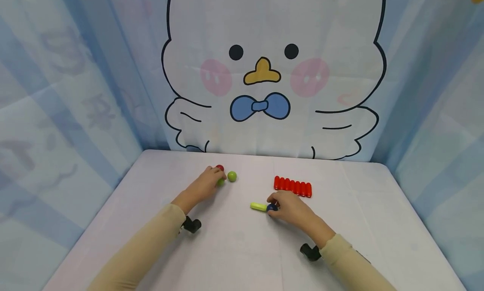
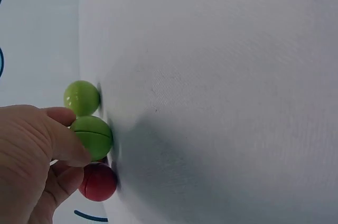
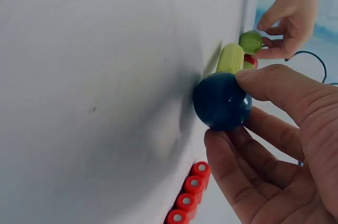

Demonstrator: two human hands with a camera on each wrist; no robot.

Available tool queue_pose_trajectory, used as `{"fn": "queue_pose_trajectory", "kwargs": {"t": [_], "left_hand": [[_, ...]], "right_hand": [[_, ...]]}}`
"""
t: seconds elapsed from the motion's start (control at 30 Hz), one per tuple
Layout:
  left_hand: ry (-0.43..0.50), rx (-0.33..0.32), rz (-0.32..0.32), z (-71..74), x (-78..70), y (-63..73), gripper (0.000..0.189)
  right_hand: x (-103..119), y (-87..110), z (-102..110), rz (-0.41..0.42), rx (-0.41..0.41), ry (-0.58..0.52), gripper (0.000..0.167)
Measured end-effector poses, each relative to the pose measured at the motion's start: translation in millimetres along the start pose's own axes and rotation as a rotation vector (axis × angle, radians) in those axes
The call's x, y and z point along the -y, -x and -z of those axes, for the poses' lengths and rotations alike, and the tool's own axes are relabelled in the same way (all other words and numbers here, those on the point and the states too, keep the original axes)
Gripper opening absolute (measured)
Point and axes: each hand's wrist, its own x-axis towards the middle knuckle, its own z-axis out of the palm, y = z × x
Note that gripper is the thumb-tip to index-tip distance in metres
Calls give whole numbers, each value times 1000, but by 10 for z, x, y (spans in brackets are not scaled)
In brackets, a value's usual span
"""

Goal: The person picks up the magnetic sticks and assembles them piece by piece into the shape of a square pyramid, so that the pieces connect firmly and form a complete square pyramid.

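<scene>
My left hand (image 1: 204,185) pinches a green ball (image 2: 94,138) with a dark seam round it, close over the table. Right beside it sit a red ball (image 2: 99,183) and a second, glossy green ball (image 2: 82,98). My right hand (image 1: 292,207) holds a dark blue ball (image 3: 219,101) between thumb and fingertips. From the far side of that ball a short yellow-green ribbed stick (image 1: 259,206) points left, its near end at the ball. In the right wrist view the blue ball hides part of the stick's end.
A row of several red sticks (image 1: 293,186) lies side by side just beyond my right hand, with grey round spots in their ends. The white table (image 1: 242,257) ends at a hanging curtain (image 1: 340,131) printed with a cartoon bird. Curtains also hang at both sides.
</scene>
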Motion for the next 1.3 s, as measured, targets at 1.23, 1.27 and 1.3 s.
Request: {"fn": "queue_pose_trajectory", "kwargs": {"t": [1.23,1.27,1.3], "left_hand": [[84,61,-52,-62,-109,169,38],[83,63,-53,-67,-125,169,39],[83,68,-55,-75,-139,167,39]], "right_hand": [[-319,328,145,-69,11,-111,21],[-319,336,147,-65,8,-115,21],[-319,344,148,-68,4,-121,21]]}}
